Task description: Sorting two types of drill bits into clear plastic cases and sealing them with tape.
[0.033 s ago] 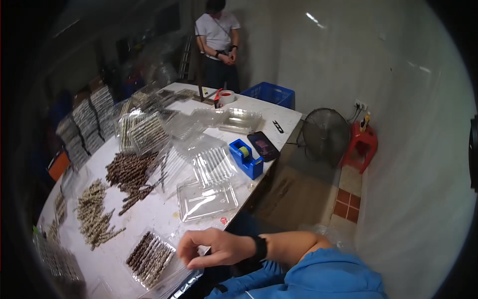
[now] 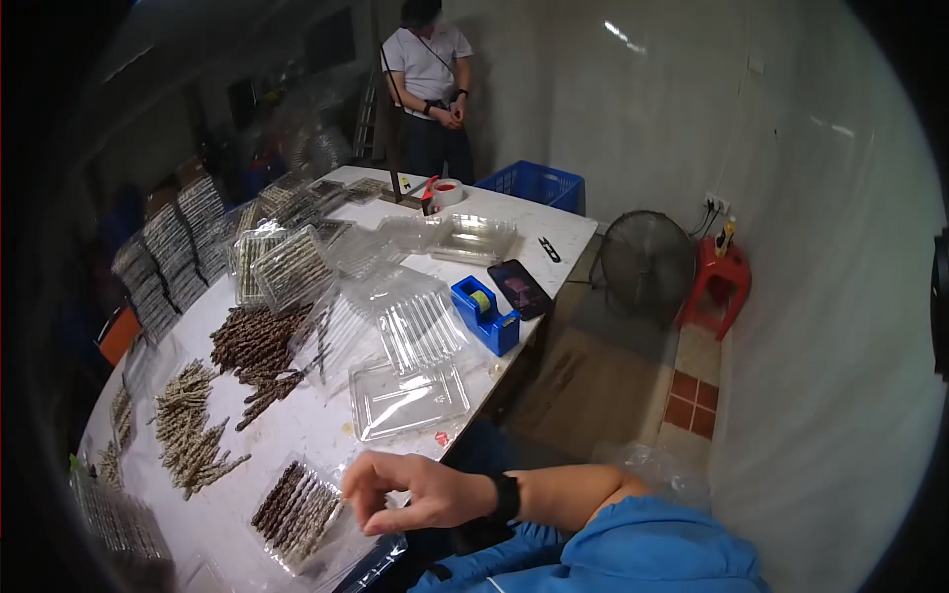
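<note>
My right hand [image 2: 415,491] reaches in from the right, with a black watch on the wrist and a blue sleeve behind it. It hovers at the near edge of the white table [image 2: 297,425], fingers curled together, and I see nothing in them. Just left of the fingertips lies a clear plastic tray of dark and pale sticks [image 2: 295,511]. An empty clear tray [image 2: 407,397] lies just beyond the hand. My left hand is out of view.
Loose piles of pale sticks [image 2: 190,427] and dark sticks [image 2: 252,346] cover the table's left. Filled clear trays [image 2: 282,265] stand further back, beside a blue tape dispenser [image 2: 485,313] and a phone [image 2: 520,289]. A person [image 2: 432,84] stands at the far end. A floor fan [image 2: 645,265] and a red stool [image 2: 719,280] stand on the right.
</note>
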